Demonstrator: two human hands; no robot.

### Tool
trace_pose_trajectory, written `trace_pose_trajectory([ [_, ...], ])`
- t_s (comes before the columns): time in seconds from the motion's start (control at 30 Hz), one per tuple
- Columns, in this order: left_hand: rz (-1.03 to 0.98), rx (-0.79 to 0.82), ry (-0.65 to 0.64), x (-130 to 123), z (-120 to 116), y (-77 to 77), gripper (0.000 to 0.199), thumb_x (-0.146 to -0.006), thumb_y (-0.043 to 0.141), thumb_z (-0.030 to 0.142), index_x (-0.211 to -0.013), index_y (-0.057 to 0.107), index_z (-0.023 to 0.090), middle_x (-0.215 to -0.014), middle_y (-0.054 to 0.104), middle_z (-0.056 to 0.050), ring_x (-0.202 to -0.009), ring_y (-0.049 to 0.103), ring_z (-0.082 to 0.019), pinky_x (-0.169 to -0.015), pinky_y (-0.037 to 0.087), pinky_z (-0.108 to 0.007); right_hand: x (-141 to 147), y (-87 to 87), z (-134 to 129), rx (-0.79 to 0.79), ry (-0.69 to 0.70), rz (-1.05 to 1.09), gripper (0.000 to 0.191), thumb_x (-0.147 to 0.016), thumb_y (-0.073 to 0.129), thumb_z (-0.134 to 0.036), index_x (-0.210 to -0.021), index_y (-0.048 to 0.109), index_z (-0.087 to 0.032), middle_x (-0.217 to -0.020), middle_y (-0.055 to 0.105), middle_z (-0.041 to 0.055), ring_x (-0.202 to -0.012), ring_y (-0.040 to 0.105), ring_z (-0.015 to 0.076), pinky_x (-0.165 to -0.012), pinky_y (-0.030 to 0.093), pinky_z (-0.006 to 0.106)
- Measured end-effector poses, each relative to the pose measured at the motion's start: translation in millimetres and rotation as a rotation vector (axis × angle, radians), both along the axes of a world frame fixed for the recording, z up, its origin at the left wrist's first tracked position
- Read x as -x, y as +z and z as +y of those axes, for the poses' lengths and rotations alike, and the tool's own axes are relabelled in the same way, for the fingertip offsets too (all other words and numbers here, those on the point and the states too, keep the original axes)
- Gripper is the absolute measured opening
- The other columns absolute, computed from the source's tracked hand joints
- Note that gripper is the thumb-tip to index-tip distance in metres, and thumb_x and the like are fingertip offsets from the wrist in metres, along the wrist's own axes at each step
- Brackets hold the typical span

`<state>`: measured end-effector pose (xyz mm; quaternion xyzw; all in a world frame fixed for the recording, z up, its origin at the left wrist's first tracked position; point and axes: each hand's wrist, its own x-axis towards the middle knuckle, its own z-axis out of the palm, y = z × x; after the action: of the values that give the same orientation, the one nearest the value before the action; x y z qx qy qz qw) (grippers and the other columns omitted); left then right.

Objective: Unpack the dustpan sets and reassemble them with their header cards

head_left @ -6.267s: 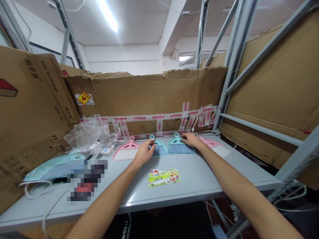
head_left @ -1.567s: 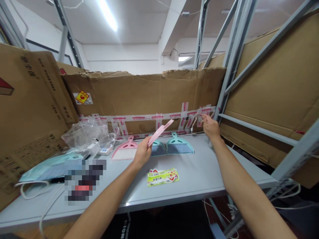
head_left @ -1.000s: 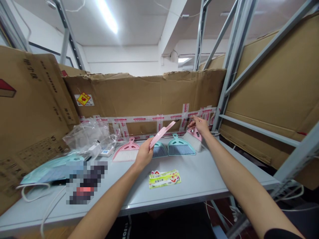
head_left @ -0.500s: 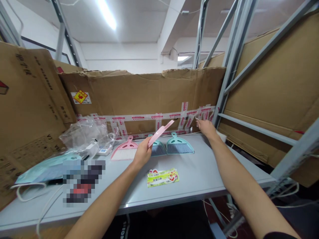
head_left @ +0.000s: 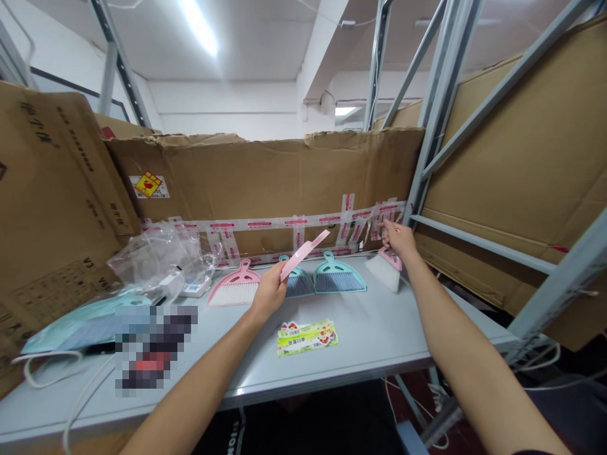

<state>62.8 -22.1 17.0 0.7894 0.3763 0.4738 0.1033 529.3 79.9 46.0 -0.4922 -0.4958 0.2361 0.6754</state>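
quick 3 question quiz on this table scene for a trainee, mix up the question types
1. True or false: the printed green and yellow card lies on the grey table nearer the person than the two teal brushes.
2. What does the left hand hold up? A) a teal brush B) a flat pink plastic piece C) the printed card
3. Fill in the blank: the bristles of the pink brush just under the right hand are ___.

Key: 1 true; 2 B; 3 white
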Motion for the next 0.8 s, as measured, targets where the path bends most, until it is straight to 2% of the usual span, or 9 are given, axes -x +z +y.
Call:
trace_pose_trajectory([
  [0.1, 0.002, 0.01, 0.006, -0.4, -0.7, 0.5, 0.038, -0.105, 0.054, 0.016, -0.136, 0.076, 0.017, -0.123, 0.084, -0.012, -0.11, 0.076, -0.028, -0.104, 0.058, -0.04, -10.4, -8.7, 2.1, 0.092, -0.186, -0.323, 0.056, -0.105, 0.064, -0.07, -0.098, 0.082, -0.016, -0.055, 0.061, 0.0024, -0.052, 0.06, 0.0215, -0.055, 0.047, 0.031],
  [0.17, 0.004, 0.011, 0.01, -0.4, -1.0, 0.9, 0.039, -0.105, 0.053, 0.015, -0.137, 0.076, 0.017, -0.122, 0.084, -0.011, -0.109, 0.076, -0.028, -0.104, 0.057, -0.039, -16.8, -10.4, 3.0, 0.131, -0.317, -0.611, 0.047, -0.107, 0.065, -0.059, -0.095, 0.084, -0.018, -0.068, 0.074, 0.0113, -0.072, 0.072, 0.0271, -0.073, 0.055, 0.035],
  [0.23, 0.004, 0.018, 0.01, -0.4, -1.4, 1.2, 0.04, -0.104, 0.053, 0.014, -0.136, 0.076, 0.017, -0.122, 0.084, -0.011, -0.11, 0.076, -0.028, -0.103, 0.057, -0.039, -17.8, -9.3, 3.7, 0.138, -0.361, -0.787, 0.04, -0.107, 0.067, -0.052, -0.094, 0.084, -0.019, -0.083, 0.081, 0.0169, -0.086, 0.076, 0.0302, -0.084, 0.056, 0.038],
  [0.3, -0.001, 0.024, 0.01, -0.5, -1.8, 1.3, 0.04, -0.104, 0.053, 0.013, -0.136, 0.076, 0.018, -0.122, 0.084, -0.011, -0.11, 0.076, -0.028, -0.101, 0.057, -0.038, -12.4, -7.1, 4.3, 0.117, -0.298, -0.734, 0.041, -0.108, 0.065, -0.053, -0.097, 0.084, -0.019, -0.08, 0.079, 0.0147, -0.08, 0.074, 0.0286, -0.078, 0.056, 0.037],
  [0.4, -0.001, 0.017, 0.015, -0.8, -2.2, 1.1, 0.038, -0.104, 0.053, 0.014, -0.134, 0.076, 0.017, -0.119, 0.083, -0.011, -0.107, 0.076, -0.028, -0.098, 0.057, -0.037, -0.2, -5.2, 5.2, 0.072, -0.086, -0.334, 0.056, -0.106, 0.062, -0.07, -0.107, 0.082, -0.018, -0.057, 0.059, 0.0014, -0.052, 0.056, 0.0206, -0.052, 0.044, 0.032],
  [0.47, 0.003, 0.014, 0.016, -0.9, -2.1, 0.8, 0.037, -0.105, 0.053, 0.015, -0.134, 0.076, 0.017, -0.117, 0.084, -0.01, -0.105, 0.075, -0.027, -0.098, 0.057, -0.037, 3.5, -5.7, 5.3, 0.008, 0.027, -0.059, 0.067, -0.098, 0.065, -0.083, -0.11, 0.078, -0.018, -0.052, 0.045, -0.0061, -0.042, 0.043, 0.0161, -0.041, 0.033, 0.028],
  [0.57, -0.007, 0.009, 0.011, -0.7, -1.4, 0.4, 0.036, -0.105, 0.055, 0.016, -0.134, 0.077, 0.018, -0.118, 0.084, -0.01, -0.105, 0.075, -0.027, -0.101, 0.057, -0.038, -4.1, -9.0, 4.0, -0.084, 0.048, 0.105, 0.072, -0.091, 0.07, -0.089, -0.106, 0.074, -0.02, -0.053, 0.039, -0.01, -0.039, 0.037, 0.0134, -0.038, 0.027, 0.026],
  [0.67, -0.007, 0.004, 0.007, -0.2, -0.8, 0.3, 0.036, -0.104, 0.056, 0.015, -0.133, 0.078, 0.019, -0.116, 0.084, -0.01, -0.104, 0.075, -0.027, -0.1, 0.057, -0.038, -21.7, -12.6, 1.3, -0.039, -0.111, -0.064, 0.068, -0.097, 0.064, -0.085, -0.101, 0.076, -0.019, -0.051, 0.046, -0.0061, -0.042, 0.044, 0.016, -0.042, 0.033, 0.028],
  [0.8, 0.016, 0.003, 0.012, 0.2, -0.7, 0.1, 0.036, -0.102, 0.055, 0.011, -0.128, 0.079, 0.018, -0.106, 0.082, -0.008, -0.096, 0.073, -0.026, -0.097, 0.057, -0.036, -33.2, -11.3, 1.1, 0.029, -0.303, -0.588, 0.059, -0.106, 0.057, -0.069, -0.093, 0.083, -0.018, -0.067, 0.073, 0.0095, -0.066, 0.068, 0.0254, -0.064, 0.05, 0.033],
])
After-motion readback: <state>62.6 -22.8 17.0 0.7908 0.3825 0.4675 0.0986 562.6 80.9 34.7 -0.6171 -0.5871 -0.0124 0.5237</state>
